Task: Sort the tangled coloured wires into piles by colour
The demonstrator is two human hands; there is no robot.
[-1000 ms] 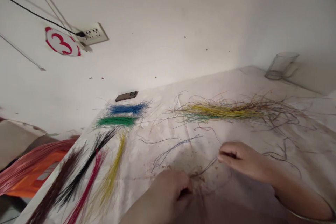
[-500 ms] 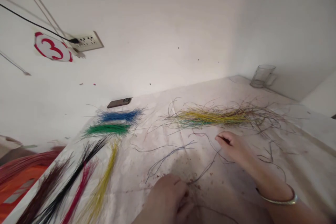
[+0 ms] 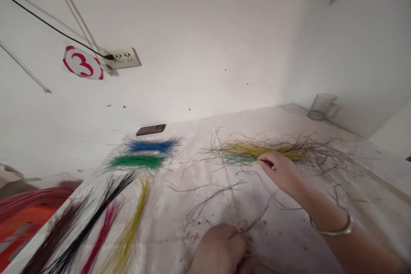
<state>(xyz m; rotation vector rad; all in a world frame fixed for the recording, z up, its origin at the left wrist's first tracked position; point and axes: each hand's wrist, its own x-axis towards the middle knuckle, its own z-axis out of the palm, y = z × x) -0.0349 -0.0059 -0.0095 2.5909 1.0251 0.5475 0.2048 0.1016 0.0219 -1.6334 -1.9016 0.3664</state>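
My right hand [image 3: 281, 171] reaches to the near edge of a long mixed heap of thin wires [image 3: 272, 150], mostly yellow, with thumb and fingertips pinched together at the heap; what they grip is too fine to make out. A metal bangle [image 3: 332, 227] circles that wrist. My left hand [image 3: 223, 250] rests closed near the bottom edge, holding several thin grey-purple wires [image 3: 212, 199] that fan away to the left.
Sorted wire bundles lie at the left: blue [image 3: 150, 145], green [image 3: 136, 162], yellow [image 3: 131, 227], black [image 3: 93, 218], red [image 3: 101, 235], dark brown [image 3: 54, 235]. A phone [image 3: 150, 129] lies by the wall, a glass beaker [image 3: 321, 106] in the far corner, an orange crate [image 3: 19, 227] at left.
My right hand has moved away from me, from the bare cloth up to the mixed wire heap. My left hand has slid slightly lower, keeping its wires.
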